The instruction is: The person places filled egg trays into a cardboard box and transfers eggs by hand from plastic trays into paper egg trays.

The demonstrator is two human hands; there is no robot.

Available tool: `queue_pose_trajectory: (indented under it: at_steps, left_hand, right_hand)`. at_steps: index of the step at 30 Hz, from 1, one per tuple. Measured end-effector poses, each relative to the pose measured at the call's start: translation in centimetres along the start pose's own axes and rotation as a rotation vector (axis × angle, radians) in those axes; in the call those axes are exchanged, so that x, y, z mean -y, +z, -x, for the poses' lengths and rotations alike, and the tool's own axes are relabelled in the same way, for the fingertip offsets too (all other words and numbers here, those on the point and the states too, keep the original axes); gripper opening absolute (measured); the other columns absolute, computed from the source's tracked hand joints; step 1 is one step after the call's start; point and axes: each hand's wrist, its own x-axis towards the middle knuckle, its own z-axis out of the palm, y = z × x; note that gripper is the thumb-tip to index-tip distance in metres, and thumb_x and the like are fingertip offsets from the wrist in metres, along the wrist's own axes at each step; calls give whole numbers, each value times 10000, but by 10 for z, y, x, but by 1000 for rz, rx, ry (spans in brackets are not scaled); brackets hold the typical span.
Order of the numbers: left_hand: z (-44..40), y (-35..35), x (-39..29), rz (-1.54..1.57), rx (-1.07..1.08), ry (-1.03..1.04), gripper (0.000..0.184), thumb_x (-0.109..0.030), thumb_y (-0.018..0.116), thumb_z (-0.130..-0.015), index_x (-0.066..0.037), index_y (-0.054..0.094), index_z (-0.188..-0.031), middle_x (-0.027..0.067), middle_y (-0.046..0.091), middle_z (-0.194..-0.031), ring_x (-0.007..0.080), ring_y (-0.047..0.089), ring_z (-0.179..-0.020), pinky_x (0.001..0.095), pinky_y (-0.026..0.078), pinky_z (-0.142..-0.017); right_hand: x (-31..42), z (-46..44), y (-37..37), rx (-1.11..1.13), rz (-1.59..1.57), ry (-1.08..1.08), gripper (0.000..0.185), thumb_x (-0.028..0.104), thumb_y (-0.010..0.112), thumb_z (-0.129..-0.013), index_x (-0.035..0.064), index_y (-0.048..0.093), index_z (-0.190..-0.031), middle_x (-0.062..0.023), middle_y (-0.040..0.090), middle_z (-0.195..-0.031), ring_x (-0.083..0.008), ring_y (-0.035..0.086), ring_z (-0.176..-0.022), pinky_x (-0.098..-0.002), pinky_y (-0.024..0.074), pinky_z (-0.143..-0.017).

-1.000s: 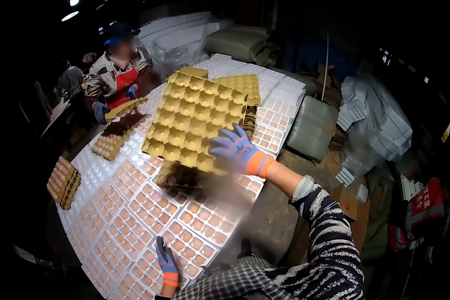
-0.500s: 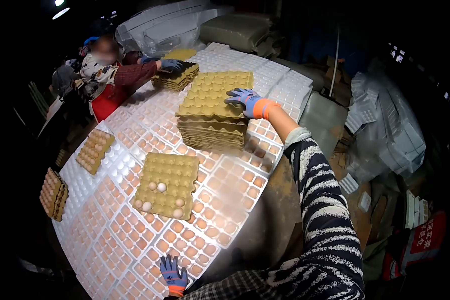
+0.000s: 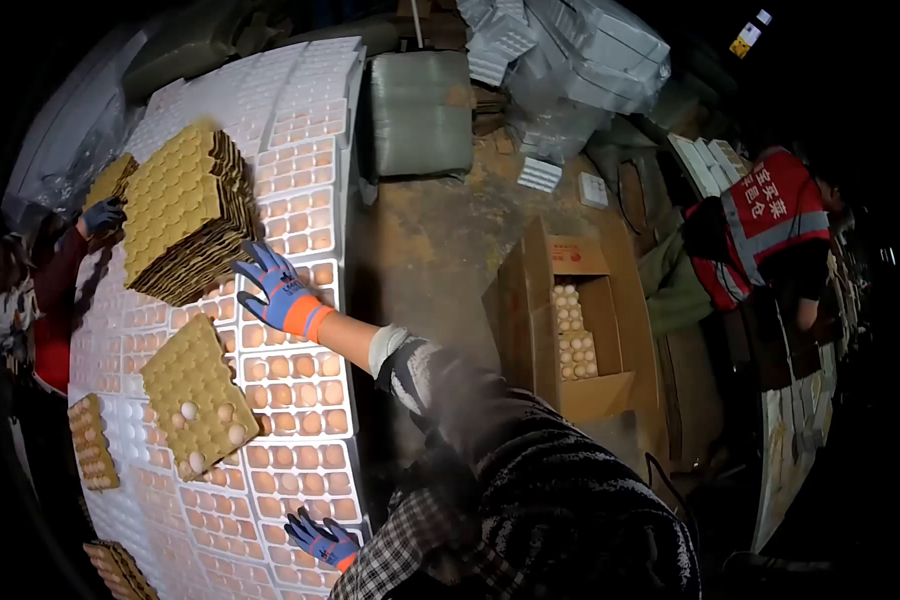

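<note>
My right hand (image 3: 278, 292), in a blue and orange work glove, is open with spread fingers above the egg-filled plastic trays (image 3: 297, 366). Its fingertips are beside the lower right corner of a tall stack of cardboard egg trays (image 3: 175, 195); whether they touch it I cannot tell. Below that stack, a single cardboard egg tray (image 3: 185, 365) lies tilted across the plastic trays, with a few eggs (image 3: 236, 434) in it. Gloved in the same way, my left hand (image 3: 322, 540) rests open over the trays near the bottom, fingers apart and holding nothing visible.
An open carton (image 3: 595, 395) with egg trays inside stands on the floor to the right. Beyond it a person in a red vest (image 3: 770, 215) bends over. At far left a co-worker's gloved hand (image 3: 102, 215) is beside another stack. Wrapped bales (image 3: 420, 115) lie behind.
The view has swung to the right, bringing the carton and the vested person into sight. My right hand has come off the top of the tray stack and is now beside it.
</note>
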Motion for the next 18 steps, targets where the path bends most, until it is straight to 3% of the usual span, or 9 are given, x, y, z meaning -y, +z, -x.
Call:
queue_pose_trajectory:
  at_steps: [3, 4, 5, 9, 10, 11, 15, 16, 18]
  left_hand:
    - [2, 8, 13, -20, -36, 68, 542, -250, 545, -963, -26, 511, -1455, 131, 441, -1558, 416, 317, -1460, 518, 275, -1192]
    - [0, 20, 28, -22, -41, 77, 581, -256, 562, -951, -29, 477, -1478, 132, 448, -1551, 419, 326, -1453, 525, 277, -1189]
    - [-9, 44, 68, 37, -130, 215, 630, -484, 491, -1014, -64, 490, -1483, 184, 458, -1518, 393, 374, -1425, 555, 338, -1127]
    - [-17, 43, 41, 135, -162, 270, 768, -267, 647, -909, 6, 327, -1552, 190, 483, -1502, 360, 331, -1462, 498, 298, -1182]
    - [-20, 30, -5, 450, -114, 312, 760, -280, 649, -914, 12, 339, -1544, 194, 479, -1502, 351, 345, -1456, 485, 305, -1179]
    - [-25, 18, -62, 764, -62, 346, 753, -293, 651, -919, 17, 352, -1537, 198, 476, -1503, 341, 359, -1449, 473, 313, -1177]
    - [-23, -26, -276, 955, 520, 560, 596, -141, 564, -973, 41, 381, -1510, 226, 449, -1517, 337, 419, -1421, 406, 295, -1195]
    - [-16, -20, -334, 1104, 789, 543, 568, -93, 519, -989, 29, 368, -1523, 196, 449, -1523, 307, 435, -1412, 399, 327, -1183]
    - [2, 7, -435, 1376, 1259, 465, 544, -61, 501, -1021, 15, 349, -1538, 151, 447, -1529, 256, 448, -1404, 389, 373, -1162]
  right_hand:
    - [-1, 125, -92, 198, -44, 98, 464, 268, 646, -942, 178, 571, -1390, -150, 412, -1546, -381, 402, -1396, -497, 343, -1151]
    - [-6, 172, -126, 97, 45, 125, 453, 225, 651, -926, 185, 592, -1374, -138, 463, -1510, -375, 425, -1379, -494, 349, -1151]
    - [-10, 204, -168, 81, 51, 172, 449, 198, 656, -911, 179, 610, -1358, -132, 497, -1480, -366, 463, -1351, -474, 383, -1133]
    - [-56, 348, -334, -362, 342, 489, 439, 57, 634, -897, 93, 613, -1334, -155, 574, -1378, -331, 553, -1265, -400, 442, -1083]
    - [-53, 367, -373, -612, 3, 625, 449, 49, 635, -899, 92, 606, -1345, -161, 602, -1337, -326, 593, -1215, -386, 464, -1045]
    - [-77, 400, -410, -628, 204, 691, 311, 133, 579, -980, 52, 655, -1270, -91, 693, -1186, -213, 649, -1054, -324, 516, -933]
    - [-151, 507, -507, -589, 304, 1173, 322, 235, 615, -951, 38, 697, -1192, -122, 732, -1126, -265, 673, -1075, -361, 512, -948]
    - [-181, 533, -516, -646, 158, 1190, 301, 203, 603, -976, 90, 697, -1238, -65, 720, -989, -166, 644, -898, -313, 533, -822]
    - [-214, 550, -523, -760, -210, 1354, 272, 195, 608, -971, 100, 706, -1205, -66, 718, -981, -169, 639, -892, -330, 535, -815]
